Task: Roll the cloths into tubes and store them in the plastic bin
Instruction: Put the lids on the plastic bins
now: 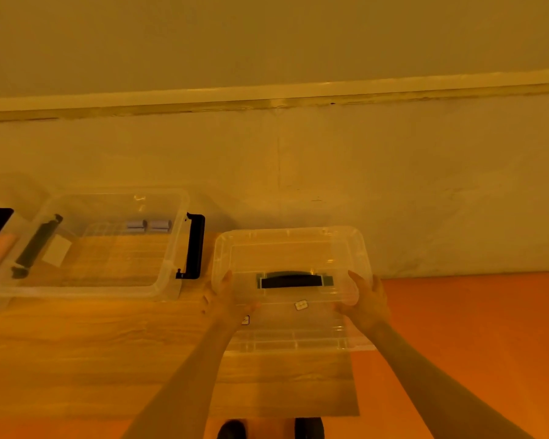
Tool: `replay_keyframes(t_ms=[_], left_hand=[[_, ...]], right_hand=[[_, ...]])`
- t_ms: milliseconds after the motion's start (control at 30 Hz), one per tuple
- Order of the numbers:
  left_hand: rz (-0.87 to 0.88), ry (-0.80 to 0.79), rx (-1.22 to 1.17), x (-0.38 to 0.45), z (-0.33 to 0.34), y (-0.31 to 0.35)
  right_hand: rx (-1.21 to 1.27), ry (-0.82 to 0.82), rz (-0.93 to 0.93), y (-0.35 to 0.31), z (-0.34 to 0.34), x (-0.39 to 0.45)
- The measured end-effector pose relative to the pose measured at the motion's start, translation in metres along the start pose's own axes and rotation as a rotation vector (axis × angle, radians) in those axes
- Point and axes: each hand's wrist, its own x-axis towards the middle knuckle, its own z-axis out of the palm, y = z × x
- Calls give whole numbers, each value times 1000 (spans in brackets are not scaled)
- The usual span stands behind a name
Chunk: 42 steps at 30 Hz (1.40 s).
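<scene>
Right, head view: both hands hold a clear lid (290,248) with a black handle (292,280), raised over the wooden table's (76,343) right end. Left hand (224,301) grips its 9 o'clock edge, fingers curled round it; right hand (366,301) grips the 3 o'clock edge likewise. Open plastic bin (86,245) sits at 9 o'clock of the lid, black latch (195,245) on its near side. Two rolled cloths (149,225) lie inside against its 12 o'clock wall. Shoes (270,429) at 6 o'clock.

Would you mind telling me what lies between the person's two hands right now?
In the head view, a clear plastic lid with a black handle spans the gap; the left hand and right hand grip its opposite edges.
</scene>
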Motion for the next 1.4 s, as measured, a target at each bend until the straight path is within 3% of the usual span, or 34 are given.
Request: replay_keyframes(t_ms=[267, 400, 867, 1033, 1400], left_hand=[[-8, 6, 13, -5, -17, 9], [6, 52, -69, -15, -36, 18], [103, 217, -31, -36, -125, 22], [134, 262, 17, -35, -167, -24], [181, 328, 7, -41, -259, -191]], right_hand=[[-33, 11, -22, -11, -20, 1], [-38, 38, -66, -23, -38, -3], [2, 170, -153, -91, -84, -41], [20, 187, -189, -137, -67, -72], [47, 180, -302, -257, 20, -153]])
